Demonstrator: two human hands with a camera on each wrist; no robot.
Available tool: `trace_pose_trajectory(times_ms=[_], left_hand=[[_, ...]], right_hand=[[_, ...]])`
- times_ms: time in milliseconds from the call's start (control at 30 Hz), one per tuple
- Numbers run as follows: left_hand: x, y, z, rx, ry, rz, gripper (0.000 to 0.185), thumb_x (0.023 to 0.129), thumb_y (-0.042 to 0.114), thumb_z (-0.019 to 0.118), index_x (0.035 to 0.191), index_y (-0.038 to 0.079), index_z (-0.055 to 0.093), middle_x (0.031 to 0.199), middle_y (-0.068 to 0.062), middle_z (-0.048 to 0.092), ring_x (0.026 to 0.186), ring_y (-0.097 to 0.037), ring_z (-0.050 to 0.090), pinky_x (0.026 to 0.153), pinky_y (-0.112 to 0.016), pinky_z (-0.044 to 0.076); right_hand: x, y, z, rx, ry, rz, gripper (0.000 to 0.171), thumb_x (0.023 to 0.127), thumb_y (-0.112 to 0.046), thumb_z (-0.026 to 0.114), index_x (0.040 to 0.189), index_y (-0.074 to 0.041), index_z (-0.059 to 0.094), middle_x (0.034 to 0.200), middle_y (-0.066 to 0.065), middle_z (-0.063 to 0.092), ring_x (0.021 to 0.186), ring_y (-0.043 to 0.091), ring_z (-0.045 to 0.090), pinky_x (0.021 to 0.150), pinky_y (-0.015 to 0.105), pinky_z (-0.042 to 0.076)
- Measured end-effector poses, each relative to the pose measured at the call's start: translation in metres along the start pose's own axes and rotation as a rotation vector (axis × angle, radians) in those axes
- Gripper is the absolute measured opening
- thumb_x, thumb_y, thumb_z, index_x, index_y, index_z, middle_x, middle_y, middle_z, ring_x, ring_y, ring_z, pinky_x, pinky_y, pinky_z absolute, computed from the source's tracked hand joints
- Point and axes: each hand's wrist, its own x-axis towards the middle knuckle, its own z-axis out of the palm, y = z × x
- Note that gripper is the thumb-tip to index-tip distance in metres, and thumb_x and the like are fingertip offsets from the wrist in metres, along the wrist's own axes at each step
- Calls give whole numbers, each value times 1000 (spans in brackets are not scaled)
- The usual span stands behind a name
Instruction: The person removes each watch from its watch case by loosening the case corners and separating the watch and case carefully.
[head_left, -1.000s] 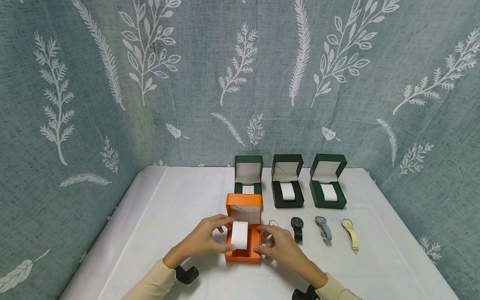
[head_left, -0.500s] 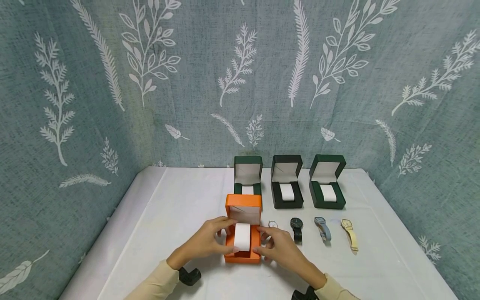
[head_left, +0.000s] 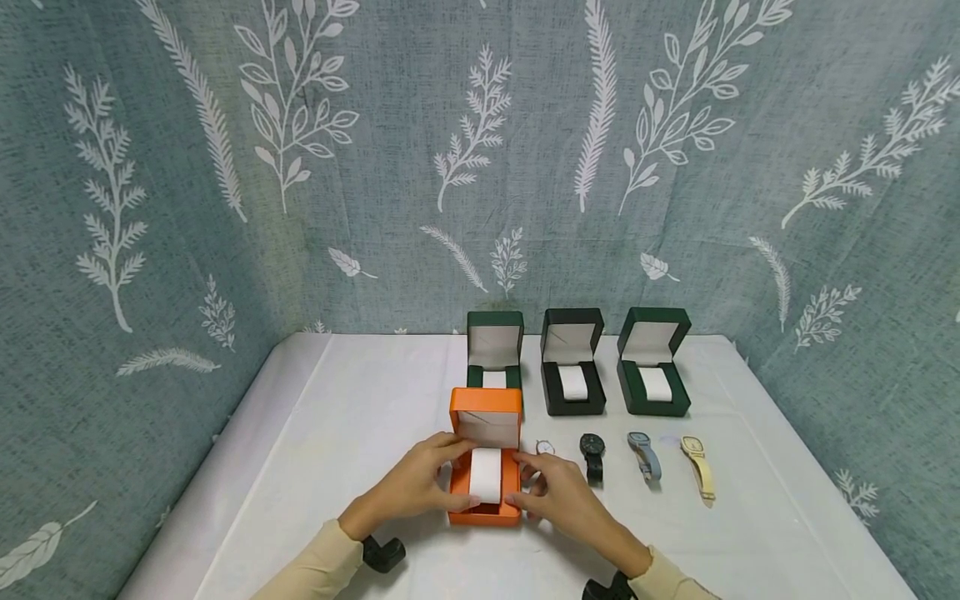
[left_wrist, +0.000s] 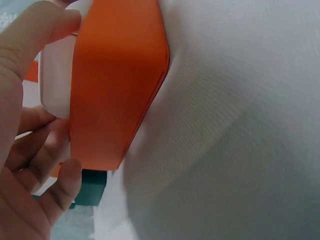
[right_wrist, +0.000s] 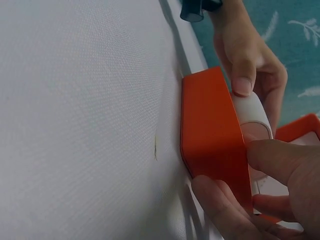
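An orange watch box stands on the table with its lid raised. Inside it sits a white watch cushion, its top rising above the rim. My left hand pinches this cushion, thumb at the near end and fingers at the far end, also visible in the left wrist view. My right hand holds the box's right wall. In the right wrist view its thumb lies at the rim, with fingers along the outside. The cushion's lower part is hidden by the box walls.
Behind stand a green box, a black box and another green box, all with lids up and white cushions. To the right lie a partly hidden watch, a black watch, a blue-grey watch and a yellow watch.
My left hand has shifted the white cushion rightward and slightly toward me, and it sits a little lower in the orange box. The right hand has stayed at the box's right wall.
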Motion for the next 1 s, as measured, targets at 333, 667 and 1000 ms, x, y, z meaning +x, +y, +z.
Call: trace_pose_trajectory(times_ms=[333, 667, 1000], left_hand=[[1, 3, 1, 130, -50, -4, 72, 82, 49, 85, 138, 7, 65, 128, -1, 58, 110, -11, 52, 91, -31, 52], [5, 10, 1, 117, -76, -67, 74, 81, 42, 87, 140, 6, 63, 137, -8, 57, 120, -18, 52, 97, -38, 51], [6, 14, -1, 116, -114, -79, 76, 82, 48, 86, 141, 5, 63, 140, -13, 55, 122, -26, 52, 97, -42, 51]], right_hand=[[0, 0, 1, -17, -2, 5, 63, 86, -24, 86, 137, 3, 62, 99, 2, 68, 71, 4, 64, 60, 23, 53], [1, 0, 0, -32, 9, 4, 64, 86, -26, 86, 138, 4, 62, 97, 2, 68, 71, 5, 64, 60, 23, 52], [0, 1, 1, -43, 10, 4, 65, 86, -27, 86, 138, 3, 62, 98, 2, 68, 73, 5, 64, 60, 22, 52]])
